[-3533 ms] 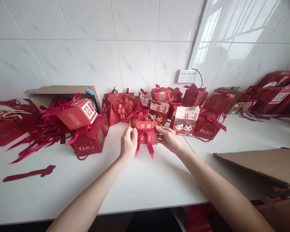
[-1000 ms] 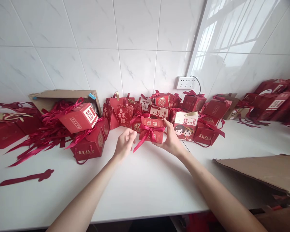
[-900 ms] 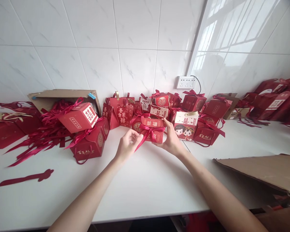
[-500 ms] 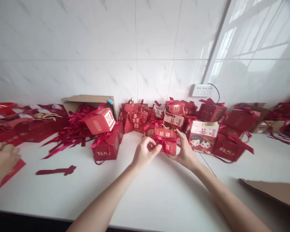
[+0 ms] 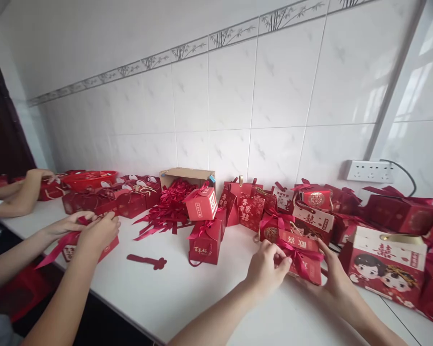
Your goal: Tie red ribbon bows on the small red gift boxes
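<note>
A small red gift box point(image 5: 312, 269) with gold lettering sits low over the table, a dark pink ribbon point(image 5: 300, 253) tied in a bow across it. My right hand point(image 5: 335, 278) is closed round the box's right side, thumb and fingers on its edges. On the left side of the bow, my left hand point(image 5: 269, 266) has thumb and fingertips pinched together at the ribbon. Just behind the box stands another ribboned red box point(image 5: 272, 229). Near my right hand is a white and red box point(image 5: 386, 269) printed with two cartoon faces.
A co-worker's hands point(image 5: 94, 235) hold a ribboned red box at the left; another person's arm point(image 5: 31, 190) is beyond. Loose ribbons point(image 5: 171, 211) spill from a cardboard box point(image 5: 187, 172). A flat dark red strip point(image 5: 146, 261) lies on the table point(image 5: 159, 298). A power strip point(image 5: 370, 171) is on the wall.
My view has swung left, so the table's things sit further right and the co-workers come into sight. Both my hands stay on the same box and its ribbon.
</note>
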A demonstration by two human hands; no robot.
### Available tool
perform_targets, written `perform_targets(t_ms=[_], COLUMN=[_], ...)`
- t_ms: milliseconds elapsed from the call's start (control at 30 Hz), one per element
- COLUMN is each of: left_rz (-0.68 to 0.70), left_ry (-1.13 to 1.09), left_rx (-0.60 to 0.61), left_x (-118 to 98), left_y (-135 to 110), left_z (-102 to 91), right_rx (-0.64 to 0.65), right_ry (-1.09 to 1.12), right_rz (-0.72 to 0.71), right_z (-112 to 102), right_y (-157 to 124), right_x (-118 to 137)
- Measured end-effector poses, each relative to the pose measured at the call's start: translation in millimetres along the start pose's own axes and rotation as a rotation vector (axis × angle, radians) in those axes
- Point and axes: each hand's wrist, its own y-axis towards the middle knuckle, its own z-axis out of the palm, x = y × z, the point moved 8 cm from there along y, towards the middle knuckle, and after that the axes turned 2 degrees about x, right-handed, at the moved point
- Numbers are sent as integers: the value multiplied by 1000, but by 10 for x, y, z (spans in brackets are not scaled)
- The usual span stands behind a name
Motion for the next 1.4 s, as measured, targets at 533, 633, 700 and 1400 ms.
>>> perform_targets(t_ms=[533,633,700,1400], left_rz=[-71,-90,-105,-504], left_ry=[-177,-207,-230,26], left_rx=[174,236,281,808], left_x=[160,201,213,516], left_y=[126,157,178,-40], left_z=[23,36,44,198], right_rx=[42,58,84,116], right_ry=[11,29,58,124], right_rz=[-28,-47,-30,36], right_z=[-29,-44,-46,-137], right_y=[44,59,72,138], right_x=[135,171,166,20])
